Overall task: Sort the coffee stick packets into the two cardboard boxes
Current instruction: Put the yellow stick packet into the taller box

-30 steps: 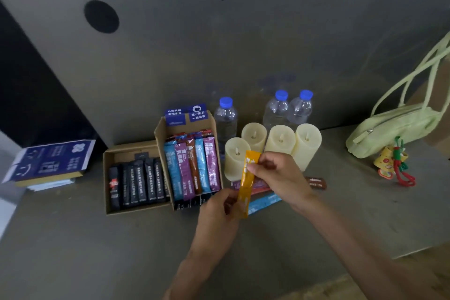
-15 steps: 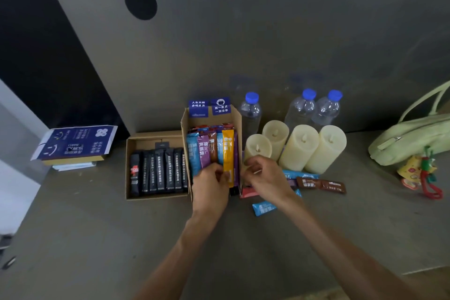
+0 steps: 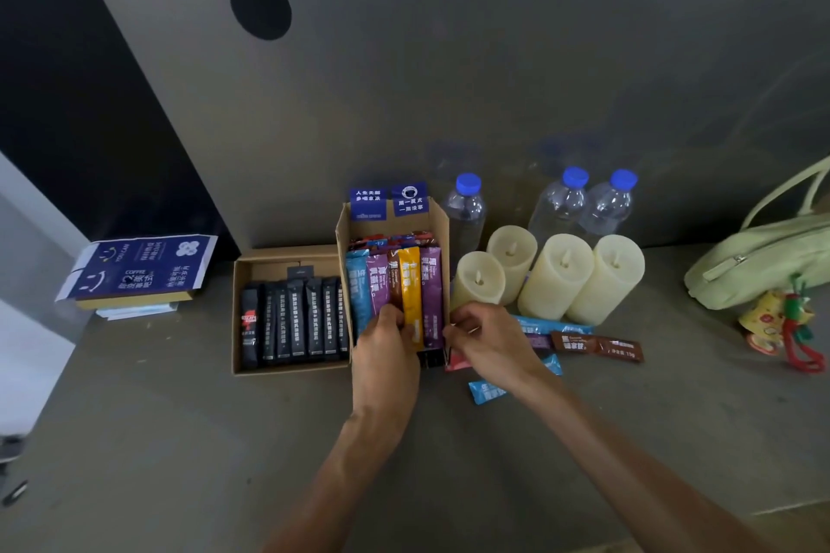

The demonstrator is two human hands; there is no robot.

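Head view, read from the left: a stack of flat blue printed cartons [image 3: 139, 267] sits at the table edge, well apart from the work. Next comes the low open cardboard box [image 3: 245, 314], where black stick packets [image 3: 296, 319] lie flat in a neat row, probably kept together as one kind. Touching its right wall stands the taller cardboard box with blue flaps [image 3: 438, 229], holding the coloured packets upright so their faces read side by side.

Among them the orange stick packet [image 3: 411, 287] stands between a brown one and a purple one. The left hand [image 3: 386, 355] is at the box's front, fingers curled close together and pressed against the lower ends of the orange packet and its neighbours; I judge it is seating the packet into line. The right hand [image 3: 489, 346] sits at the box's front right corner, fingers bent inward with thumb and forefinger nearly meeting; whether they pinch the cardboard edge or a packet end I cannot tell, though steadying the box seems likely.

Just right of that hand, loose blue, purple, brown and red stick packets [image 3: 579, 341] lie scattered on the grey table [image 3: 179, 440], not yet sorted. Behind them stand four cream pillar candles [image 3: 557, 274] and three clear plastic water bottles with blue caps [image 3: 561, 207]; far right rests a pale green fabric handbag [image 3: 763, 256].
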